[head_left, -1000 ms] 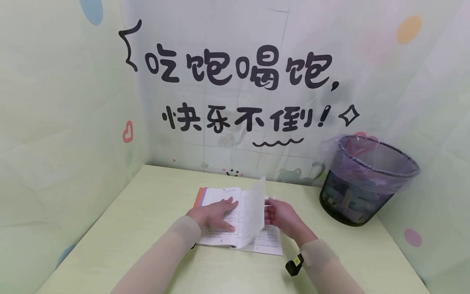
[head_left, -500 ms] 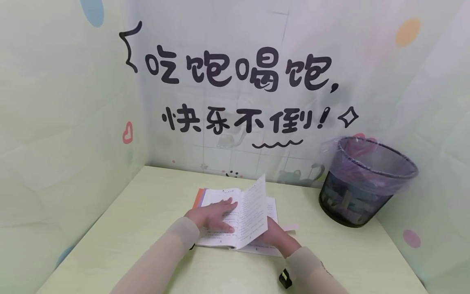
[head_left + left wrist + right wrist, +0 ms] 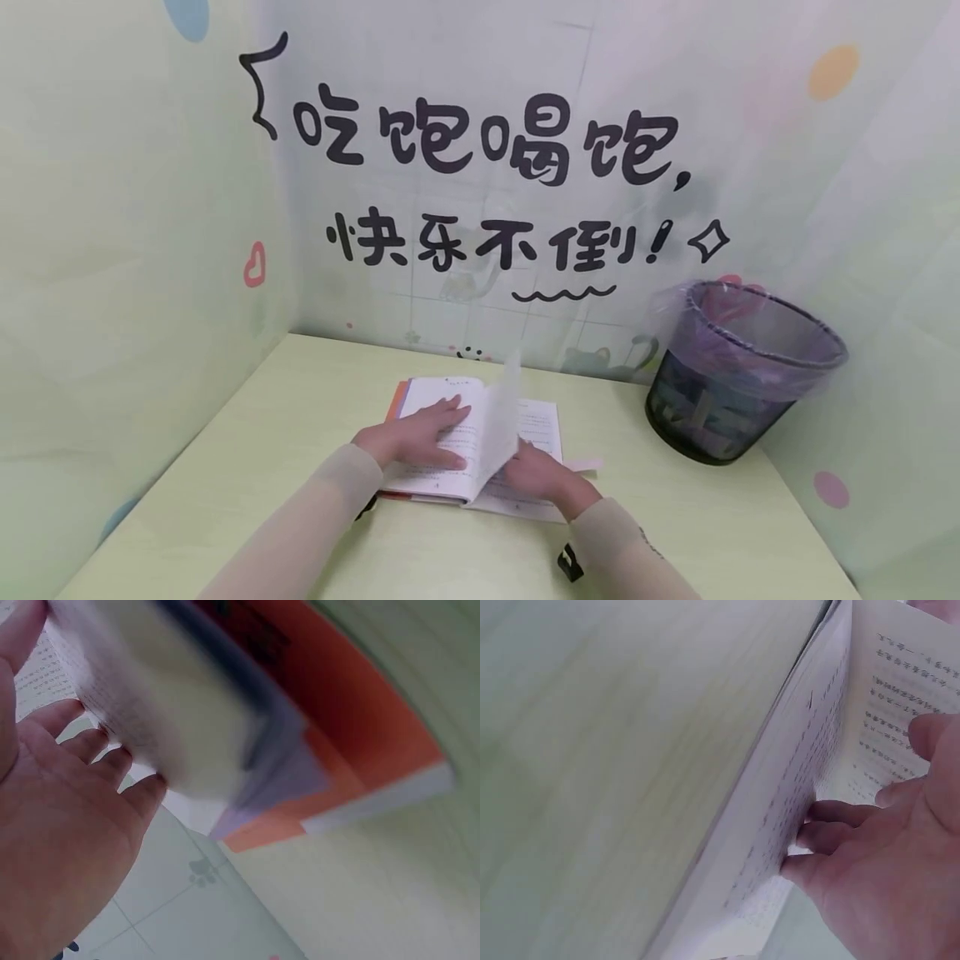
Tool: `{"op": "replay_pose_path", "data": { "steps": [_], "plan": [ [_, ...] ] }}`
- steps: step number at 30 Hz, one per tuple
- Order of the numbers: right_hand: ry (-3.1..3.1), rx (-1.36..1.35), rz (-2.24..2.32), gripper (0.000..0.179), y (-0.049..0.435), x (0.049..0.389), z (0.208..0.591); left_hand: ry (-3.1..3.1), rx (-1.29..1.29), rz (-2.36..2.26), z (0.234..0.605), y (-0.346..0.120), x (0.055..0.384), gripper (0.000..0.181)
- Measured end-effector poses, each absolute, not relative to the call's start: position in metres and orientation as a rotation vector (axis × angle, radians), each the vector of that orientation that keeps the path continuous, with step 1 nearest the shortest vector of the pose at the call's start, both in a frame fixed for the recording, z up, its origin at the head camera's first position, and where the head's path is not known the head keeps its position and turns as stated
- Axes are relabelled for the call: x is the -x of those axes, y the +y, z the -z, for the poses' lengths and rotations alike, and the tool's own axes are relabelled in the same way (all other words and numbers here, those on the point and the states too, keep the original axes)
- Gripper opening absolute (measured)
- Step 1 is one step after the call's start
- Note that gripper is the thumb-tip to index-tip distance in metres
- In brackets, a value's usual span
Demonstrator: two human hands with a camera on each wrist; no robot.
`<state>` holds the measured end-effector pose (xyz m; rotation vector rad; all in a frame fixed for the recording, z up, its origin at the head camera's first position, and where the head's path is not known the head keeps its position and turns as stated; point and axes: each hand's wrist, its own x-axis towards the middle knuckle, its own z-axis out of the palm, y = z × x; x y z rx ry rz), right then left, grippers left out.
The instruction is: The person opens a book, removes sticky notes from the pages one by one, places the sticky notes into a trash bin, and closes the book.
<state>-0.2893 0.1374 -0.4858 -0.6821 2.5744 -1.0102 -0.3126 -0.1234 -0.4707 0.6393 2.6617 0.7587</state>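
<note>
Fingers of the left hand [image 3: 412,437]: spread and nearly straight, resting on the left page [image 3: 435,483] of the book [image 3: 471,437], clasping nothing.
Fingers of the right hand [image 3: 540,473]: loosely extended, tips against printed paper beside the raised leaf [image 3: 500,425]; no pinch shows (which sheet they touch is hard to tell, even from the right wrist).
Book: lies spread in the middle of the bench [image 3: 277,417], nearer its far edge than the bottom of the head view, the orange cover [image 3: 393,407] edging out on the left.
Raised leaf: stands up from the spine, slightly blurred, between the two hands.
Pale pink strip [image 3: 587,466]: pokes out past the right page [image 3: 542,412], towards the bench's right edge.
Bin [image 3: 723,392]: at the bench's far right corner, purple bag over its rim, well apart from the book.
Page turning, as I judge it: mid-turn, one leaf up and not yet flat on either side.
Next move, I would say: guide that leaf down to one side with the right hand, while the left hand steadies its page without trapping the falling edge.
</note>
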Motion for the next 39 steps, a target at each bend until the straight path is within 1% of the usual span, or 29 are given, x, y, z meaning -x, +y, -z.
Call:
{"op": "replay_pose_path", "data": {
  "steps": [4,8,13,16,19,23,26,29,35,39],
  "plan": [
    [2.657,0.588,0.831,0.070,0.126,0.288,0.485,2.654,-0.619,-0.822,0.472,-0.143,0.313,0.094],
    [2.717,0.606,0.651,0.072,0.116,0.285,0.486,2.594,-0.619,-0.922,0.475,-0.171,0.318,0.082],
    [2.781,0.592,0.517,0.073,0.105,0.281,0.485,2.697,-0.402,-0.708,0.470,-0.206,0.321,0.074],
    [2.786,0.568,0.490,0.073,0.101,0.281,0.483,2.804,-0.324,-0.621,0.466,-0.213,0.324,0.066],
    [2.778,0.556,0.478,0.074,0.099,0.281,0.480,2.867,-0.342,-0.734,0.461,-0.206,0.326,0.062],
    [2.772,0.557,0.478,0.074,0.098,0.281,0.480,2.822,-0.458,-0.868,0.456,-0.181,0.325,0.076],
    [2.777,0.569,0.483,0.074,0.099,0.280,0.482,2.744,-0.578,-0.874,0.453,-0.157,0.322,0.087],
    [2.791,0.590,0.486,0.074,0.100,0.279,0.483,2.683,-0.669,-0.855,0.453,-0.138,0.319,0.091],
    [2.816,0.627,0.481,0.074,0.104,0.278,0.486,2.626,-0.716,-0.823,0.459,-0.122,0.321,0.087],
    [2.797,0.611,0.512,0.082,0.110,0.279,0.488,2.609,-0.709,-0.817,0.464,-0.119,0.323,0.086]
  ]
}}
